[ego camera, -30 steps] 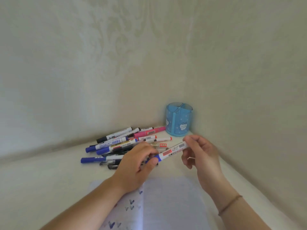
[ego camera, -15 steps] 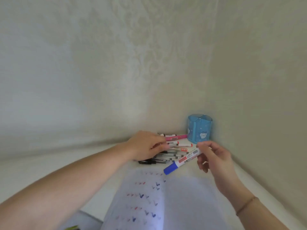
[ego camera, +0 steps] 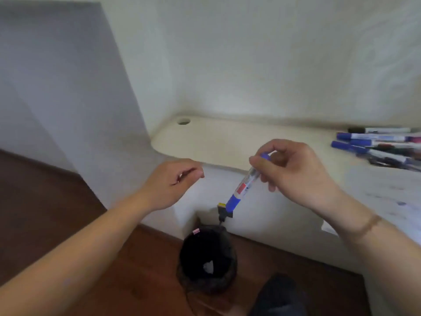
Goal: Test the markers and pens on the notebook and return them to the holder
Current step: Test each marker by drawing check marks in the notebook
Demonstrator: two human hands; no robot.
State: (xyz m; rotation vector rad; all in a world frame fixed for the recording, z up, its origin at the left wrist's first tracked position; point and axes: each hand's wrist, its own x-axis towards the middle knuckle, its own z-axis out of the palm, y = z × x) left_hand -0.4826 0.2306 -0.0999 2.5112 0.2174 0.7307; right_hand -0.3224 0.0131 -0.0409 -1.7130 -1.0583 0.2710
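Swung left off the notebook, both hands now hover over a dark bin (ego camera: 207, 258). Right hand (ego camera: 293, 172) pinches the blue marker (ego camera: 243, 185) cap-down; left hand (ego camera: 173, 181) hangs loosely curled, holding nothing.

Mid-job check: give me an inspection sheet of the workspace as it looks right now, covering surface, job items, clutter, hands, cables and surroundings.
Surface: pale desk with a round hole near its far left corner.
Job's things: blue-capped marker held cap down, out past the desk edge, above a black bin; pile of markers and pens at the desk's right; notebook page blurred at right; holder not in view.
Clutter: small scraps inside the bin; dark shape on the floor, unclear.
Hands: right hand pinches the marker's upper end; left hand loosely curled, holding nothing.
Cables: dark plug-like item on the wall, unclear.
Surroundings: pale walls, wood floor.
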